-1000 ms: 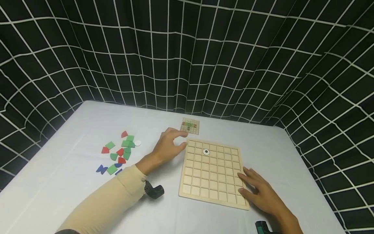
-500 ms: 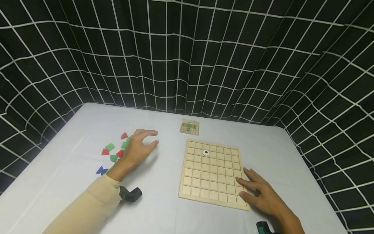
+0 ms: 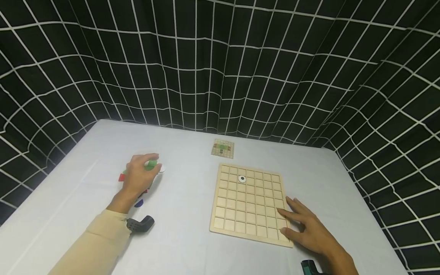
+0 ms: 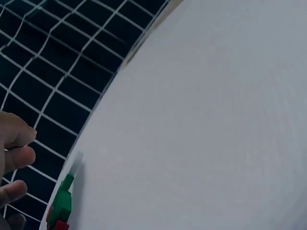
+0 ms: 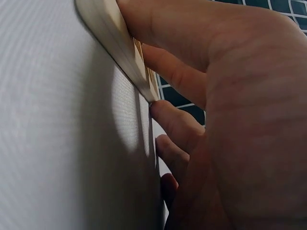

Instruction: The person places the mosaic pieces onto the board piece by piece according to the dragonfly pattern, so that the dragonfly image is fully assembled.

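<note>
My left hand point(image 3: 139, 175) hovers over a cluster of flat coloured pieces at the table's left, thumb and forefinger apart. Green pieces point(image 3: 151, 164) show in that gap, and a white disc point(image 3: 162, 168) lies just beyond the thumb tip. The hand hides much of the cluster; a red piece point(image 3: 122, 177) and a blue piece point(image 3: 139, 203) peek out around it. In the left wrist view its fingers point(image 4: 19, 158) appear above the green pieces point(image 4: 61, 206). My right hand point(image 3: 309, 229) rests on the right edge of a wooden grid board point(image 3: 249, 206), fingers loosely extended. One black-centred white disc point(image 3: 242, 179) sits on the board.
Behind the board lies a small card point(image 3: 222, 148) printed with a coloured figure on a grid. A white cloth point(image 3: 185, 236) covers the table. Black curtains point(image 3: 192, 68) with white grid lines stand around its back and sides.
My left hand has moved left from the board's upper left corner to the coloured pieces, with nothing seen in its fingers. My right hand has stayed at the board's edge.
</note>
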`<state>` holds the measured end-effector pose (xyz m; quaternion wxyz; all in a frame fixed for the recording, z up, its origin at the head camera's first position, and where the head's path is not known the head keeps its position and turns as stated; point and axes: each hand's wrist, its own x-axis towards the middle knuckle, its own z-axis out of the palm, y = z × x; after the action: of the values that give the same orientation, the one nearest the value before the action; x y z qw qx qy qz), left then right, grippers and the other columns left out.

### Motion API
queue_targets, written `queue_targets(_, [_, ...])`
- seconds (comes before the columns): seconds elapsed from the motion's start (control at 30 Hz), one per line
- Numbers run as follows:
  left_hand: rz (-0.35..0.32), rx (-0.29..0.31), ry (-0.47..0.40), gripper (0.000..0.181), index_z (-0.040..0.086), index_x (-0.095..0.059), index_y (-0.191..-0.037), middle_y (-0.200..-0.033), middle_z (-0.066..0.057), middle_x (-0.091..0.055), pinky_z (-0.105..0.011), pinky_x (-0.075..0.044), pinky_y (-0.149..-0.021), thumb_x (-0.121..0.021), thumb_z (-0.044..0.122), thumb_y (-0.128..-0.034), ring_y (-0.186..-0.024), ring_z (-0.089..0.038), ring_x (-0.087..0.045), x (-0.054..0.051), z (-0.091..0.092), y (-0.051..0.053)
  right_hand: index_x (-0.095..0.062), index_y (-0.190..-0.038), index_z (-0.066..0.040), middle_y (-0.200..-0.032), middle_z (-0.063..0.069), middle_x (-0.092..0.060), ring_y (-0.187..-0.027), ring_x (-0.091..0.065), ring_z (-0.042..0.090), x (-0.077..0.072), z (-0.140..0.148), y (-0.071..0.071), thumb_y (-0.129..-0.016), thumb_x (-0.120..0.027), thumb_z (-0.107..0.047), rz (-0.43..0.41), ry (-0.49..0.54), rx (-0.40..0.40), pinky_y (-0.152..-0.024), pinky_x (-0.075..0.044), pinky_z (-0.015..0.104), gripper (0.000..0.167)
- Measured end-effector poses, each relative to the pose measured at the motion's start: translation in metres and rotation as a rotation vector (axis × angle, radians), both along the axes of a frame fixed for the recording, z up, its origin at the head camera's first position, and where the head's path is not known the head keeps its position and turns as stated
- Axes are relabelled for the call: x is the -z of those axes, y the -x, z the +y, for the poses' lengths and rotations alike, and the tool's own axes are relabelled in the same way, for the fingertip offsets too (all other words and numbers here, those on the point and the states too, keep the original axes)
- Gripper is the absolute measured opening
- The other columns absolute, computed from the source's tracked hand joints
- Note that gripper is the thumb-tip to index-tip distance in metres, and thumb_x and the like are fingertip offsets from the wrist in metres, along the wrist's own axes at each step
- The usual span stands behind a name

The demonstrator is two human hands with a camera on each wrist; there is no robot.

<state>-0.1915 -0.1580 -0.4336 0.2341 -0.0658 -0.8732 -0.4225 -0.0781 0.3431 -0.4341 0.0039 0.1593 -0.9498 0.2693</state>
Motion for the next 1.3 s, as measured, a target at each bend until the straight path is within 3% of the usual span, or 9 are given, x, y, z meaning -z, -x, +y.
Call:
queue_targets(0.2, [-0.1,-0.018,0.066,0.035,0.0,-0.069,-0.119,-0.121,-0.026,-0.064,-0.066,-0.03,-0.096,-0.074,0.008,-0.0857,-0.119,-0.046,-0.051,0.011,-0.004,-0.001,-0.072,-0.125,-0.015,-0.154,0.017,-0.042,-0.14,-0.028,0.052,0.001,0.002,-0.003,-0.079,-0.084,-0.033,0.011,0.014,-0.007,-0.1,-0.026,0.075,0.051])
queue_targets(0.33, [-0.131,-0.011,0.107,0.039,0.001,-0.068,-0.123,-0.121,-0.026,-0.064,-0.065,-0.029,-0.095,-0.074,0.009,-0.0849,-0.119,-0.046,-0.05,0.011,-0.007,-0.002,-0.072,-0.126,-0.017,-0.153,0.016,-0.044,-0.139,-0.03,0.052,0.003,0.001,-0.002,-0.08,-0.084,-0.032,0.038,0.023,-0.027,-0.098,-0.028,0.076,0.05])
queue_targets(0.63, [-0.208,0.031,0.211,0.045,0.006,-0.066,-0.129,-0.119,-0.023,-0.065,-0.061,-0.027,-0.094,-0.076,0.014,-0.0858,-0.12,-0.044,-0.048,0.014,-0.01,0.002,-0.072,-0.126,-0.016,-0.153,0.016,-0.044,-0.14,-0.029,0.051,0.001,-0.001,-0.001,-0.081,-0.082,-0.035,0.01,0.001,-0.003,-0.099,-0.026,0.077,0.05])
queue_targets(0.77, [-0.204,0.033,0.236,0.043,0.006,-0.066,-0.128,-0.115,-0.021,-0.067,-0.059,-0.027,-0.092,-0.077,0.014,-0.0865,-0.118,-0.043,-0.049,0.014,-0.008,0.003,-0.072,-0.127,-0.017,-0.153,0.016,-0.044,-0.14,-0.029,0.052,0.001,0.0,0.0,-0.081,-0.082,-0.036,0.017,-0.004,-0.003,-0.1,-0.026,0.076,0.051])
queue_targets(1.0, [-0.128,0.062,0.257,0.034,0.005,-0.07,-0.121,-0.106,-0.017,-0.071,-0.059,-0.027,-0.091,-0.075,0.012,-0.0881,-0.112,-0.04,-0.051,0.015,-0.007,0.003,-0.072,-0.127,-0.017,-0.153,0.016,-0.043,-0.14,-0.028,0.052,0.003,0.001,-0.003,-0.081,-0.083,-0.034,0.013,0.019,-0.011,-0.099,-0.025,0.077,0.05])
queue_targets(1.3, [-0.128,0.053,0.177,0.029,0.003,-0.069,-0.122,-0.1,-0.018,-0.069,-0.059,-0.031,-0.092,-0.065,0.006,-0.093,-0.105,-0.04,-0.057,0.011,-0.002,-0.001,-0.072,-0.126,-0.016,-0.152,0.017,-0.044,-0.14,-0.03,0.052,0.002,0.001,-0.001,-0.081,-0.083,-0.033,0.041,0.008,-0.026,-0.098,-0.026,0.077,0.05])
